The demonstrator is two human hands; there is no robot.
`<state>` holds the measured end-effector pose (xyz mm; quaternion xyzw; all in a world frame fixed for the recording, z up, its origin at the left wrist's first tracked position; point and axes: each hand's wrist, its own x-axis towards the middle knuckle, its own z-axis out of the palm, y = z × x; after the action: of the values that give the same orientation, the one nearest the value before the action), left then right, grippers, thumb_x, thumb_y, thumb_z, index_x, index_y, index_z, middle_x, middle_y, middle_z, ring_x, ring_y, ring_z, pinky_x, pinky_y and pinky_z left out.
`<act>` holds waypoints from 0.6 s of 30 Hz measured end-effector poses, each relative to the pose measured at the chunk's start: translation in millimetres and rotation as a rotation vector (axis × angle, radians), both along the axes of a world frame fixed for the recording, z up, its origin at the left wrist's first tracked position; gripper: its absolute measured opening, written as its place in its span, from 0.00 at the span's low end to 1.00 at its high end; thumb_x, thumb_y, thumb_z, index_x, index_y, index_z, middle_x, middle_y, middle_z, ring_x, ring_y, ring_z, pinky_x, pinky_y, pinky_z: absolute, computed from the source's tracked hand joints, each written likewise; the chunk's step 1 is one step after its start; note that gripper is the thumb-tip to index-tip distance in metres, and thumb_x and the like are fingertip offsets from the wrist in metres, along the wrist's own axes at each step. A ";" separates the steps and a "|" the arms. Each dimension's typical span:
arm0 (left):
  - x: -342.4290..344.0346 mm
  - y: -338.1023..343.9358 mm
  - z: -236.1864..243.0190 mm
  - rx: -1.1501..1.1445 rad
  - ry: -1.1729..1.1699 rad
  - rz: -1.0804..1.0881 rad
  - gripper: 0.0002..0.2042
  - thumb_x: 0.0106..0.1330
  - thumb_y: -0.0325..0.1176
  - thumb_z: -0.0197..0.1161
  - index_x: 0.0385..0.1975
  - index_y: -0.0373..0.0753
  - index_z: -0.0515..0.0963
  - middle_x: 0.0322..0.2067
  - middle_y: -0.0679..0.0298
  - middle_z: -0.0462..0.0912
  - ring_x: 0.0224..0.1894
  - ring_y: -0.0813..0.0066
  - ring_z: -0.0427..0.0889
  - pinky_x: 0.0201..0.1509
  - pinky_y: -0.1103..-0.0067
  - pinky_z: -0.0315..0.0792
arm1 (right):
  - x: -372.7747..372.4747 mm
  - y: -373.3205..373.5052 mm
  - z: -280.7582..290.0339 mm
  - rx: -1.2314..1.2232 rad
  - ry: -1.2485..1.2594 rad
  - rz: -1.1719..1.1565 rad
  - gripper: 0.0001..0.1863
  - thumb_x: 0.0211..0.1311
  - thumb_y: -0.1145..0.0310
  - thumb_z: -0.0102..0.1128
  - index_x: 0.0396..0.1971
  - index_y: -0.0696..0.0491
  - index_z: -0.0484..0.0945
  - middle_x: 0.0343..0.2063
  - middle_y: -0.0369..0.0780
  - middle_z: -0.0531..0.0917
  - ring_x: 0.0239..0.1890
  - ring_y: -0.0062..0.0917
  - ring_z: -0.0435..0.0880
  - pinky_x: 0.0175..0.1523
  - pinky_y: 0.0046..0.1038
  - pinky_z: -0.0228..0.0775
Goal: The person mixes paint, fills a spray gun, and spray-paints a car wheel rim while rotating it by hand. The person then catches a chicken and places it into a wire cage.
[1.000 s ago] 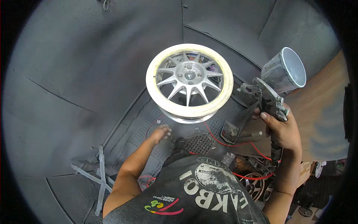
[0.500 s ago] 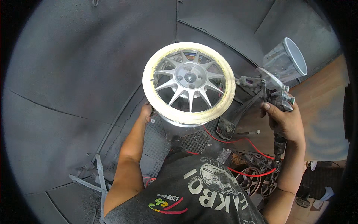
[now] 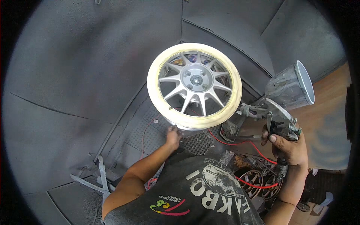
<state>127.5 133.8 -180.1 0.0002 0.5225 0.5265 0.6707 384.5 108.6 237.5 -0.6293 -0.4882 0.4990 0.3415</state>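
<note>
A silver ten-spoke car wheel (image 3: pixel 196 80) with a pale yellow band round its rim sits in the middle, face up. My left hand (image 3: pixel 174 135) has its curled fingers at the lower front edge of the rim, gripping it from below; the fingertips are partly hidden. My right hand (image 3: pixel 285 147) is closed on the handle of a metal spray gun (image 3: pixel 279 120), whose nozzle end is just right of the wheel. A paint-smeared cup (image 3: pixel 285 88) stands up from the gun, and a hose fitting (image 3: pixel 282 169) hangs below my fist.
Dark sprayed walls (image 3: pixel 86 71) surround the wheel. A brown board (image 3: pixel 330 131) leans at right. Below lie a red hose (image 3: pixel 255 149), spare wheels (image 3: pixel 251 179), a perforated mat (image 3: pixel 197 144) and a small tray (image 3: pixel 228 131). Taped grey bars (image 3: pixel 103 174) cross at lower left.
My left hand has reached the rim, then shifted from its left side to the lower front. The wheel's face looks turned. My right hand and the gun have come down in the picture.
</note>
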 end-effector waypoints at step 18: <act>-24.5 -14.9 56.8 -0.046 -0.100 -0.121 0.10 0.65 0.25 0.54 0.45 0.35 0.67 0.40 0.60 0.76 0.44 0.68 0.78 0.51 0.74 0.73 | 0.0 36.9 56.9 -0.112 -0.090 -0.007 0.12 0.53 0.72 0.65 0.37 0.59 0.76 0.24 0.36 0.81 0.20 0.13 0.74 0.23 0.16 0.64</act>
<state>103.0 118.9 -123.3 -0.0101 0.4993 0.4723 0.7263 384.4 145.5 294.4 -0.6709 -0.4722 0.4956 0.2852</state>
